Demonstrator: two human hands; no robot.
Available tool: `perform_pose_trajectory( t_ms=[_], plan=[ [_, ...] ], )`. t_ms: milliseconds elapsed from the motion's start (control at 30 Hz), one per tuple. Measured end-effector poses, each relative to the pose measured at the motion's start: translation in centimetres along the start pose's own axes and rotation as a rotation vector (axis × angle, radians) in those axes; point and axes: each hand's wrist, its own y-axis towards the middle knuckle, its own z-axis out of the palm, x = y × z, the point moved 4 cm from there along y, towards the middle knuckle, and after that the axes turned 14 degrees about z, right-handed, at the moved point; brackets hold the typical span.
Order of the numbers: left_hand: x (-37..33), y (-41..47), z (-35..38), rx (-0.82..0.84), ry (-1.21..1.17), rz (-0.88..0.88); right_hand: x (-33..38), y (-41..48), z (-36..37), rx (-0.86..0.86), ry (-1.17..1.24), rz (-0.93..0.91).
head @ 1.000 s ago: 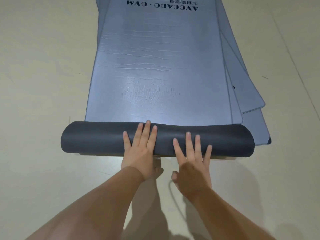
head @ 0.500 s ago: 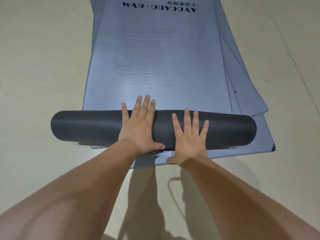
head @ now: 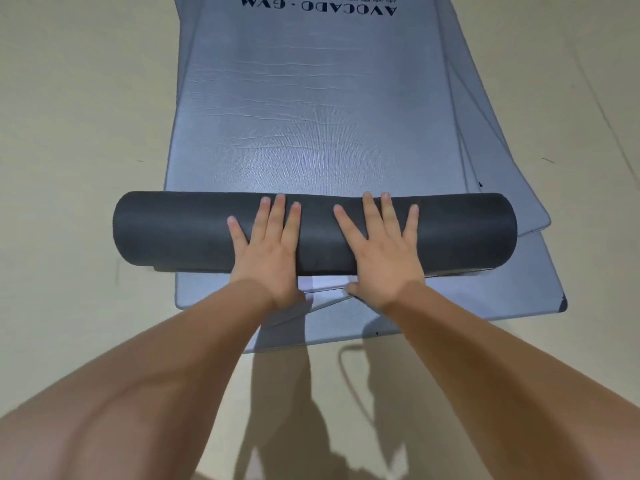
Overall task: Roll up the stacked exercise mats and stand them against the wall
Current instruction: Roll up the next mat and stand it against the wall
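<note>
Item: mat roll, dark, soft, springy, probably light; lies across the near end of the mat stack. The left hand and right hand press mid-roll, fingers straight and spread, gripping nothing. Likely unrolls if released.

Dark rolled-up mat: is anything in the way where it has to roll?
Nothing visible. The flat blue-grey mat ahead of the dark grey rolled mat bears only printed lettering. The left hand and right hand press directly on the roll.

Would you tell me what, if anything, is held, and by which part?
Nothing is gripped; left hand and right hand press flat on the mat roll, mid-length.
</note>
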Motion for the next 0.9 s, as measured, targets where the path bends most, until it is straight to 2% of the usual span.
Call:
perform_pose_trajectory(
  t_ms=[267,400,600,767,900],
  plan=[
    [1.0,2.3,-1.9,-0.028,0.083,0.019,0.1,4.0,-1.7,0.148,0.033,0.019],
    [0.8,1.8,-2.1,-0.031,0.179,0.047,-0.1,3.5,-2.6,0.157,0.055,-0.01],
    [-1.8,-2.3,-1.8,-0.031,0.166,0.053,-0.6,-0.9,-2.3,0.201,0.088,-0.008],
    [-5.0,-8.1,0.1,0.065,0.113,0.023,-0.6,-7.7,-1.5,0.264,0.09,0.003],
    [-6.5,-11.4,0.7,0.161,0.073,0.039,-0.5,-10.7,-0.8,0.408,0.096,-0.006]
  ],
)
